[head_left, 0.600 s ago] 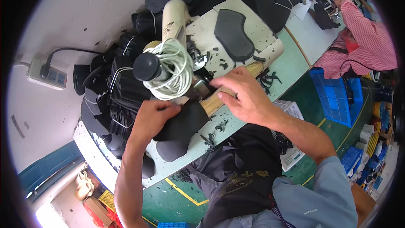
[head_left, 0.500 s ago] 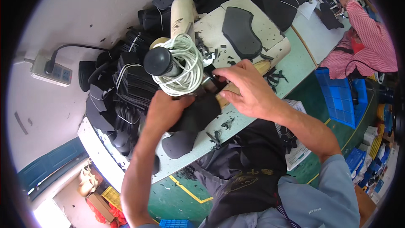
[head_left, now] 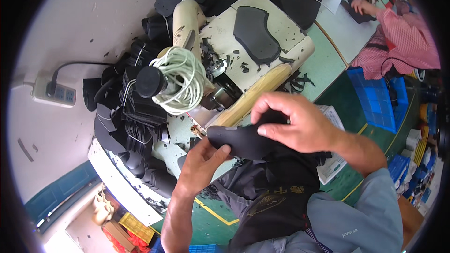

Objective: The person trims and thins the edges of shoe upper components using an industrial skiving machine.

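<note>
In front of my body, near the table's front edge, I hold a black shaped sheet piece (head_left: pixel 246 143) off the table. My left hand (head_left: pixel 199 166) pinches its left end, thumb on top. My right hand (head_left: pixel 300 124) is curled at its other end, partly covering it. Just beyond the piece is a cream machine (head_left: pixel 185 21) with a dark metal working part (head_left: pixel 224 94), a black knob (head_left: pixel 150 82) and a coil of white cord (head_left: pixel 180 77). A worn yellowish strip (head_left: pixel 258 91) runs along the machine's near edge.
Another dark sheet piece (head_left: pixel 255 33) lies on the machine bed among black scraps. Tied stacks of black pieces (head_left: pixel 143 96) crowd the left. A socket strip (head_left: pixel 54 93) is on the wall. At right are a blue crate (head_left: pixel 375 98), a white basket (head_left: pixel 335 164) and a co-worker's pink-checked sleeve (head_left: pixel 403 33).
Both hands have drawn back from the machine toward my body, bringing the black piece along. The metal working part and yellowish strip now show more fully. The co-worker's arm has shifted.
</note>
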`<action>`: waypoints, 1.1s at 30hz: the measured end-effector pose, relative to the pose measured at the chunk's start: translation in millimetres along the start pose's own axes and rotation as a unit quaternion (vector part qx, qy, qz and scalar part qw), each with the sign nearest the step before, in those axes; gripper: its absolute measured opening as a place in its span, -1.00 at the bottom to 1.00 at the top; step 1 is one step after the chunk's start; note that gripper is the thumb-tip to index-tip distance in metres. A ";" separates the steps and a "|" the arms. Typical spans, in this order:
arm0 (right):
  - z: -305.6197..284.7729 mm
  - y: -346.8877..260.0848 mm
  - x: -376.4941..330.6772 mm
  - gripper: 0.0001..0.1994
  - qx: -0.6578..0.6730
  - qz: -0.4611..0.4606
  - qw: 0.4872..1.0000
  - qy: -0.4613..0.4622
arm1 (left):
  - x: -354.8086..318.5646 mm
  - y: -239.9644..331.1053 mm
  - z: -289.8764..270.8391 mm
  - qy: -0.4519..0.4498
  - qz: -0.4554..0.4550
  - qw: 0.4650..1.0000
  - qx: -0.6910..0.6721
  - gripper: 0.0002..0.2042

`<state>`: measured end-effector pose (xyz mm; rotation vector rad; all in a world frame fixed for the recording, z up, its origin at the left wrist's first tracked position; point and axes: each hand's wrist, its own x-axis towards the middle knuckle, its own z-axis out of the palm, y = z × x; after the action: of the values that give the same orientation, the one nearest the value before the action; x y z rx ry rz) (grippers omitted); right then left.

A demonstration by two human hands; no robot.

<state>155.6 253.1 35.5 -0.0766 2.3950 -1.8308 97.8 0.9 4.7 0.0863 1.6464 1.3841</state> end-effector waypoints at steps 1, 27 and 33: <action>9.4 2.8 -9.1 -0.82 0.061 0.042 0.997 0.008 | -2.0 1.2 -0.2 0.004 0.002 1.000 -0.006 -0.51; -15.5 15.7 29.3 -0.71 0.039 0.044 0.974 0.219 | 6.8 -15.0 -45.8 0.250 0.016 0.911 0.328 -0.78; -56.7 33.1 33.1 -0.78 -0.289 -0.259 0.872 0.300 | -22.4 -119.3 -50.3 0.252 0.170 0.756 0.579 -0.58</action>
<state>116.6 312.3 15.9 -0.2614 3.6053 -1.3262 134.4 -91.5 -81.4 0.8207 2.8561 0.3825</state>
